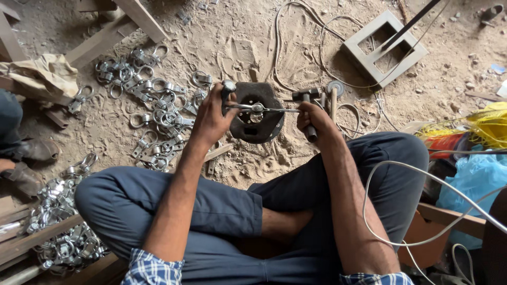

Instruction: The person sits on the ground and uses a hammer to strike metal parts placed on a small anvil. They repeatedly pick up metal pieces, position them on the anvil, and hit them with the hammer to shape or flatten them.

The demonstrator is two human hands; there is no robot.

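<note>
I sit cross-legged on sandy ground with a dark round metal block (266,128) in front of me. My left hand (211,117) grips a shiny metal ring fitting (228,87) and holds its thin rod part (257,108) across the block's central hole. My right hand (312,120) is closed around the dark handle of a hammer (307,96), whose head sits just right of the block near the rod's end.
Several metal ring clamps (153,97) lie scattered on the sand to the left, with another heap (60,227) by my left knee. A second hammer (334,92), white cables (317,53), a rectangular metal frame (384,47), wooden planks and plastic bags (475,153) surround me.
</note>
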